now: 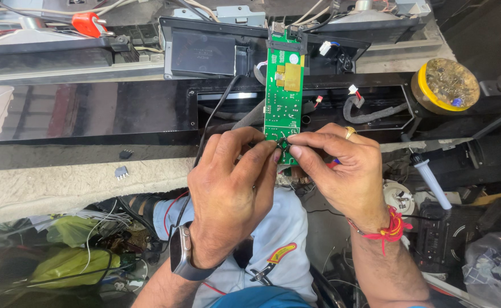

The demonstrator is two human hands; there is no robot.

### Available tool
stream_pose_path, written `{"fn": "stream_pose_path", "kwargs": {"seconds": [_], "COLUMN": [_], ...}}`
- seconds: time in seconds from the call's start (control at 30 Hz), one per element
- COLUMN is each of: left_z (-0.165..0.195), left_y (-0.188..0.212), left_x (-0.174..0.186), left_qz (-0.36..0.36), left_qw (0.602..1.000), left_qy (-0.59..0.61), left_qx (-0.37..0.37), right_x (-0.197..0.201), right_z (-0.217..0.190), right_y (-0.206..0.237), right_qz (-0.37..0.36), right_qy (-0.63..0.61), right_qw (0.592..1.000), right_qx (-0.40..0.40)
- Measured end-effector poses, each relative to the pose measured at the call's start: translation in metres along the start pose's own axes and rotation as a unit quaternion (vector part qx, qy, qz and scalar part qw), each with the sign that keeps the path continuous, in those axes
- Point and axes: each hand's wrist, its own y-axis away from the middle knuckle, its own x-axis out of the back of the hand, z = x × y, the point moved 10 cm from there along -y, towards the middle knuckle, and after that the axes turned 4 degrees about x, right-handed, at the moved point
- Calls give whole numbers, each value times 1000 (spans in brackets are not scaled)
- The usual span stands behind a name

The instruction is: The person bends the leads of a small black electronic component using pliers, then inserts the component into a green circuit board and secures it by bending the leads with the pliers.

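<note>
- Head view: both hands meet at the near end of the green circuit board (283, 94), which stands lengthwise over the black panel (90, 114).
- Left hand (230, 188) and right hand (341, 171) arch knuckles-up, fingertips pinching a small dark part (283, 142) there.
- Seemingly a fitting step; steady, fine pressure comes next.

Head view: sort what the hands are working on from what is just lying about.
In hand:
- green circuit board
- small black part pinched at the board's lower end
- left hand, right hand

Lying about:
- yellow tub of bits
- soldering iron
- red clip
- two small black chips
- green bag
</note>
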Motion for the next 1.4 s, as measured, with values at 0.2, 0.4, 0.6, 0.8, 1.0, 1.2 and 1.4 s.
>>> {"fn": "stream_pose_path", "kwargs": {"seconds": [0.2,0.4,0.6,0.8,1.0,1.2,1.4], "left_z": [0,-1,1,5,2,4,4], "left_y": [0,0,2,9,11,11,14], "left_x": [0,0,-1,2,2,2,2], "left_qz": [0,1,2,7,16,13,5], "left_qw": [1000,1000,1000,999,999,999,999], "left_qy": [0,-2,-7,-14,-3,-4,-8], "left_qx": [-2,-1,-5,-33,-29,-36,-42], "right_x": [0,-1,1,1,-1,-1,-1], "right_z": [-1,-1,0,-6,-5,-8,-6], "right_y": [0,0,3,7,10,14,12], "right_qz": [2,-1,0,-5,0,7,5], "right_qy": [2,-1,9,10,-6,-1,-13], "right_qw": [1000,1000,1000,1000,1000,1000,1000], "right_qx": [3,3,-1,28,15,11,15]}}
